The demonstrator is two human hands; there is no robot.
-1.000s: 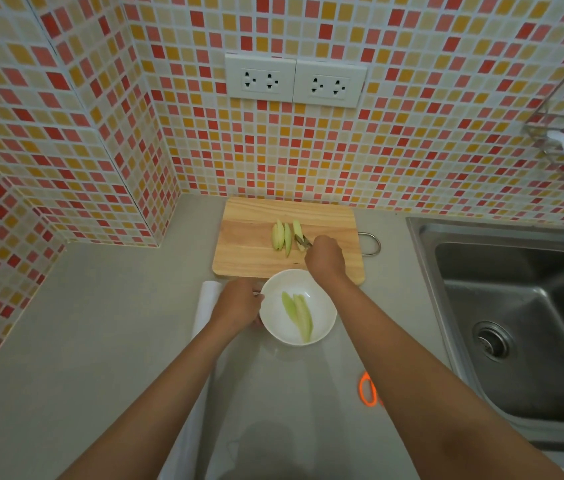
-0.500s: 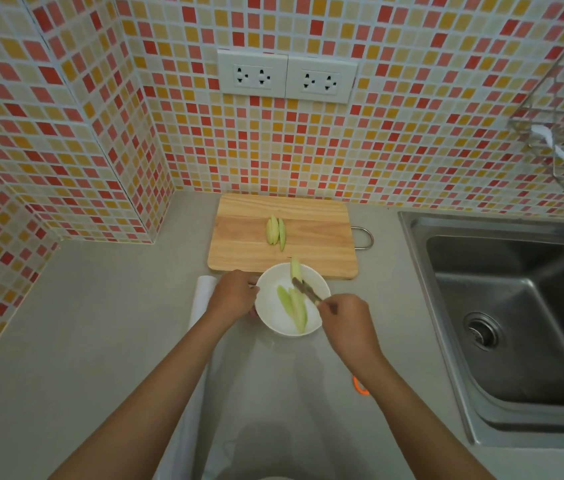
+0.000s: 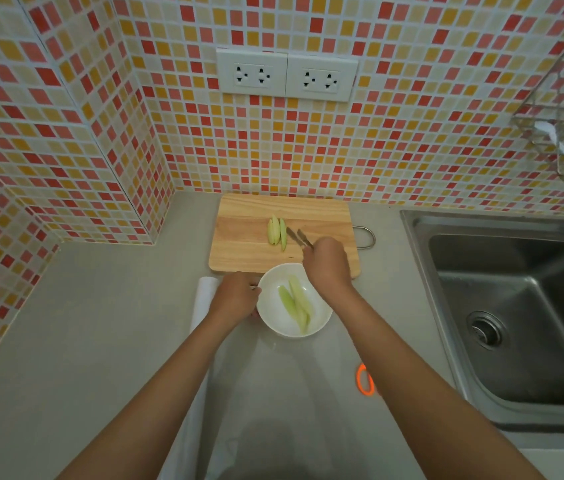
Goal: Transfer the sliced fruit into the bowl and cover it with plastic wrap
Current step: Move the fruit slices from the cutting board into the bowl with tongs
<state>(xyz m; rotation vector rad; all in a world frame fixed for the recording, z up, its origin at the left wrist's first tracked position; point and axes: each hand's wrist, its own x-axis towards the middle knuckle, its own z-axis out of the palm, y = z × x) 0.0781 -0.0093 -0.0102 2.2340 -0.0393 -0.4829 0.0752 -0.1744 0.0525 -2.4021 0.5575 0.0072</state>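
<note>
Orange ring (image 3: 365, 380) lies beside sink (image 3: 515, 306), apart from bowl (image 3: 294, 301).

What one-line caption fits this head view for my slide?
Right hand reaches tongs toward fruit slices on the cutting board; left hand holds the bowl.

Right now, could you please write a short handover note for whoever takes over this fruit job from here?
Left hand: holds the rim of the round white bowl, steadying it.
Right hand: grips small metal tongs, whose open tips point at the pale green fruit slices on the rectangular wooden cutting board.
Done: several slices already lie in the bowl.
Left: move the remaining board slices into the bowl, then cover it with wrap from the white plastic wrap roll lying left of the bowl. Orange-handled scissors lie near the steel sink.
</note>
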